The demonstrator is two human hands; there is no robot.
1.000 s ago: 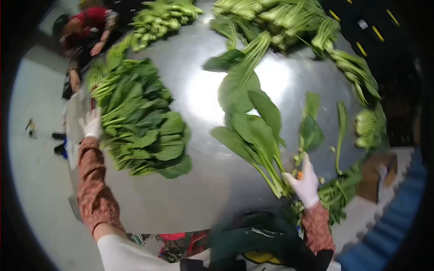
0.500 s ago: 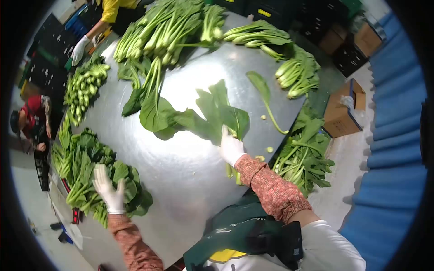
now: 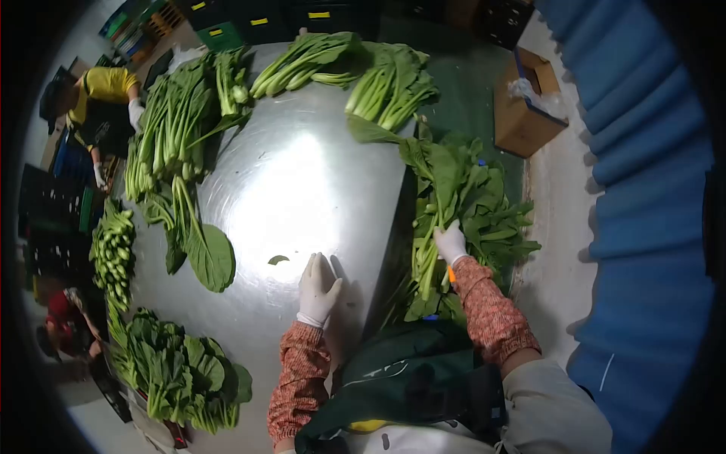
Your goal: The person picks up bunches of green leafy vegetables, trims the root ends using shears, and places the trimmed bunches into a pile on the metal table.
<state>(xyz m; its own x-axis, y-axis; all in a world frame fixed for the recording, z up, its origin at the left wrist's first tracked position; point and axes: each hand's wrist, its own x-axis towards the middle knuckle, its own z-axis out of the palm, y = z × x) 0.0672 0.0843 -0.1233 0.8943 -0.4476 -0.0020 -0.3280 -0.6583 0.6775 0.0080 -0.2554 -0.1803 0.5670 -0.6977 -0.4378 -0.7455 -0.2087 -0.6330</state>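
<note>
My right hand (image 3: pixel 451 242), in a white glove, is closed on stems of leafy greens (image 3: pixel 439 193) beyond the table's right edge. Those greens lie over a larger leafy heap (image 3: pixel 495 200). A small orange piece (image 3: pixel 451 275) shows by the right wrist; I cannot make out what it is. My left hand (image 3: pixel 318 289), also gloved, rests with fingers stretched out at the metal table (image 3: pixel 348 204) and holds nothing. Just beyond its fingertips lies a small scrap of leaf (image 3: pixel 278 259).
Bunches of greens (image 3: pixel 178 125) line the table's far and left sides, with another pile (image 3: pixel 181 371) at near left. A cardboard box (image 3: pixel 522 113) stands on the floor at right, beside a blue curtain (image 3: pixel 635 250). A co-worker in yellow (image 3: pixel 110 87) is at far left.
The view has turned right. My left hand left the near-left pile for the table's right part. My right hand carried greens off the table to the heap; the loose leaf and trimmings have left the tabletop.
</note>
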